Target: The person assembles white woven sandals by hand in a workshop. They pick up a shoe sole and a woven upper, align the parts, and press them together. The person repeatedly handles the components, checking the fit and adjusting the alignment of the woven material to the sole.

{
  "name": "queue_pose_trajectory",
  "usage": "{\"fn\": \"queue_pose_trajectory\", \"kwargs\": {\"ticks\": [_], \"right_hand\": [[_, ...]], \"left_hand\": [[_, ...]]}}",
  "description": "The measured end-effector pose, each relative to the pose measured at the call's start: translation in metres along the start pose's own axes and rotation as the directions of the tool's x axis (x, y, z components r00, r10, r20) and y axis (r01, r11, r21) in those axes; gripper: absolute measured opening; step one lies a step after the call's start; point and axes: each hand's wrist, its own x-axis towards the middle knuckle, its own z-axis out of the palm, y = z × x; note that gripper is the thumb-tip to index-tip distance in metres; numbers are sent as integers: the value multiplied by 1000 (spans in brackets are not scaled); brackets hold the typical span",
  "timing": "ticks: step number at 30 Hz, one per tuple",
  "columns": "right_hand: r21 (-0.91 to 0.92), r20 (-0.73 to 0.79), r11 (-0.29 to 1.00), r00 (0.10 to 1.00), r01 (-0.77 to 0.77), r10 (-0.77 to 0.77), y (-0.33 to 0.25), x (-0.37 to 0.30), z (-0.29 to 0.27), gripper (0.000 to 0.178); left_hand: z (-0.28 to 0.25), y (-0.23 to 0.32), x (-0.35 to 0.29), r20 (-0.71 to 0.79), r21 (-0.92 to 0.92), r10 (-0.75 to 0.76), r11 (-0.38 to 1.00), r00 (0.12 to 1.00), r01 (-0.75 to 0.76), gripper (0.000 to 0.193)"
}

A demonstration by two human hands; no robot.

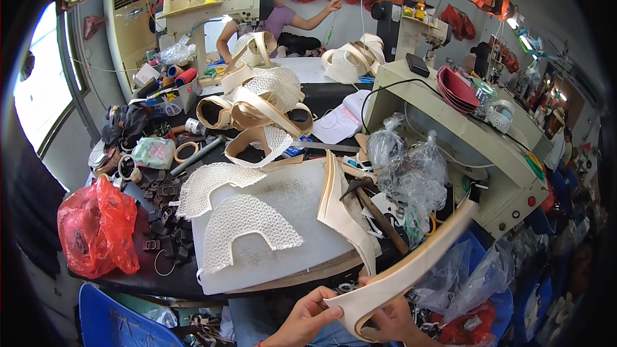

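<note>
A long curved cream leather strap piece [411, 268] is held above the table's near edge, its far end rising to the right. My left hand [307, 321] pinches its near left corner between thumb and fingers. Beneath the curved cut-out, my right hand [395, 322] grips the same piece, its fingers partly covered by it. Two white woven panels, one [252, 231] nearer and one [215, 183] farther, lie on a white board [292, 196]. Similar cream leather pieces [337, 209] rest on the board's right side, next to a hammer [384, 222].
Sewn woven shoe uppers [270, 90] are piled behind the board. A red plastic bag [98, 226] and dark buckle-like bits [168, 209] lie left. A grey-green machine [495, 180] stands right, beside clear plastic [418, 180]. Blue bins [122, 318] sit below. Another person [283, 19] sits beyond.
</note>
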Motion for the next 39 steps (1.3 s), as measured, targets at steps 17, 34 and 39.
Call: {"fn": "queue_pose_trajectory", "kwargs": {"ticks": [17, 34, 39], "right_hand": [[284, 388, 815, 838, -505, 384, -8, -6, 10, 11], [789, 614, -131, 768, -600, 181, 1, 14, 23, 105], [770, 471, 298, 818, -564, 331, -26, 21, 27, 59]], "left_hand": [[-13, 7, -19, 64, 799, 162, 583, 985, -147, 19], [-4, 38, -23, 107, 446, 81, 887, 991, -121, 25], [-11, 35, -33, 56, 784, 373, 557, 926, -273, 25]]}}
